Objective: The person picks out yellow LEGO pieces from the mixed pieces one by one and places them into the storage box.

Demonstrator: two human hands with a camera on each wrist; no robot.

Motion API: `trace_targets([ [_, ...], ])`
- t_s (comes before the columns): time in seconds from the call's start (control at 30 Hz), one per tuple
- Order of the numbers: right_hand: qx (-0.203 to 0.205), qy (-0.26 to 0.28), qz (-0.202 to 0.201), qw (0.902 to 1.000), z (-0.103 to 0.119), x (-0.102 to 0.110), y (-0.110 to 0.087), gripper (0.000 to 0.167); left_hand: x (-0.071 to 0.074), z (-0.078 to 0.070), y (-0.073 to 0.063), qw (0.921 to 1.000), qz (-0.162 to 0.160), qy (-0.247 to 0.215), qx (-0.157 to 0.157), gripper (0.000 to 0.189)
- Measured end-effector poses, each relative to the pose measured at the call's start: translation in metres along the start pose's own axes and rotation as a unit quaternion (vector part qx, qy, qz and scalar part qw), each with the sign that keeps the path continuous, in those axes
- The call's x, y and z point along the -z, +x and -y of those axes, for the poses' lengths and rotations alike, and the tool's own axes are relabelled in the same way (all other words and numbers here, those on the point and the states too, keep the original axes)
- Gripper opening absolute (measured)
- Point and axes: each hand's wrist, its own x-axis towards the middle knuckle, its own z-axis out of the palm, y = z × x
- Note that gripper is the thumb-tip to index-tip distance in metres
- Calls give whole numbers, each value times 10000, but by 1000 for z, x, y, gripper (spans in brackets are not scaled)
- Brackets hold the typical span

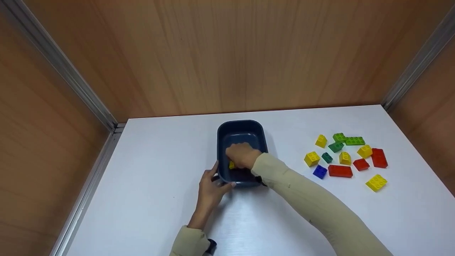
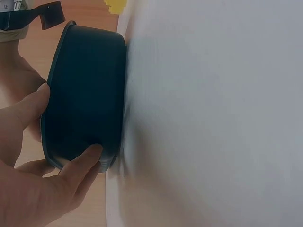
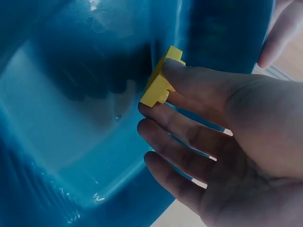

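Note:
A dark blue plastic bin (image 1: pixel 240 127) stands on the white table. Its near left corner is held by my left hand (image 1: pixel 209 190), the thumb at the near rim and the fingers along the left side. In the left wrist view, fingertips press on the outer wall of the bin (image 2: pixel 85 90). My right hand (image 1: pixel 243 154) reaches down inside the bin. Between thumb and index finger it pinches a yellow toy brick (image 3: pixel 158 85), tilted above the bin floor, while the other fingers extend below it in the right wrist view.
Right of the bin lie several loose bricks, among them a red brick (image 1: pixel 340 171), a blue brick (image 1: pixel 320 172), a light green brick (image 1: pixel 354 141) and a yellow brick (image 1: pixel 376 182). A wooden panel (image 1: pixel 227 57) rises behind the table (image 1: pixel 160 160), with more at both sides.

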Motion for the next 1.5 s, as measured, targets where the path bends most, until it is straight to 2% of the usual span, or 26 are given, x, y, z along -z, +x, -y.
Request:
trace_targets([
  [0.33,-94,-165,95,9998,4,-6,2,20,0,0,0,10000,3,13,11,95],
  [0.7,-80,-292,1,9995,5,-10,0,27,0,-1,-1,10000,32,-72,41,95],
  [0.9,-258,-125,101,9995,1,-3,-3,24,-1,-1,0,10000,-27,36,54,94],
  [1.07,-255,149,100,9995,-6,4,-7,20,-1,-1,0,10000,-58,-20,11,95],
  [1.5,-38,787,-228,9966,-31,5,-29,39,-1,-2,1,10000,-86,21,14,95],
])
